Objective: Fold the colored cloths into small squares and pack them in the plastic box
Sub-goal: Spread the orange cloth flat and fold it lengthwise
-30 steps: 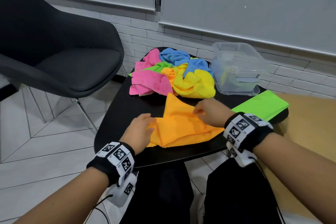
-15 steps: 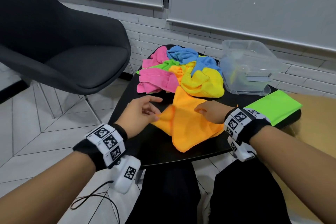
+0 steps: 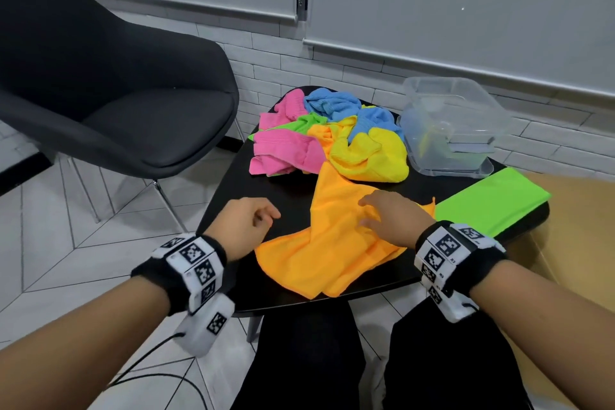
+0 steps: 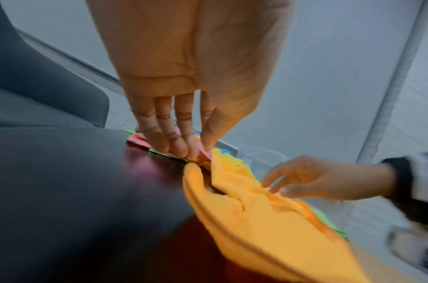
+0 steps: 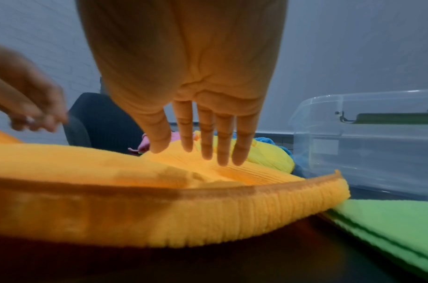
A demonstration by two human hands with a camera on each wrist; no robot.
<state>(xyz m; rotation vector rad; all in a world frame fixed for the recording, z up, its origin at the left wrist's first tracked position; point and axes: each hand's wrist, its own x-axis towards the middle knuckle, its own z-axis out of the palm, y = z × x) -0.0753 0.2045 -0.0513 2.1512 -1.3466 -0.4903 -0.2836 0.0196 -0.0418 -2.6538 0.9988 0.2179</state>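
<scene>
An orange cloth [image 3: 332,250] lies rumpled and partly spread on the black table [image 3: 286,190], near its front edge. My right hand [image 3: 369,210] rests on the cloth's upper right part; the right wrist view shows its fingers [image 5: 205,149] straight over the fabric [image 5: 159,210]. My left hand [image 3: 266,215] hovers just left of the cloth, loosely curled and holding nothing. Seen from the left wrist, its fingertips [image 4: 181,149] hang just above the cloth's corner [image 4: 193,172]. A pile of pink, blue, green and yellow cloths [image 3: 332,140] sits behind. The clear plastic box [image 3: 466,100] stands at the back right.
A folded green cloth [image 3: 489,200] lies at the table's right edge, in front of the box. A dark chair [image 3: 116,93] stands to the left of the table. My legs are under the table's front edge. A white brick wall runs behind.
My left hand has let go of the orange cloth's left corner and drawn away to the left. The cloth has fallen open toward the front edge. My right hand has stayed on it.
</scene>
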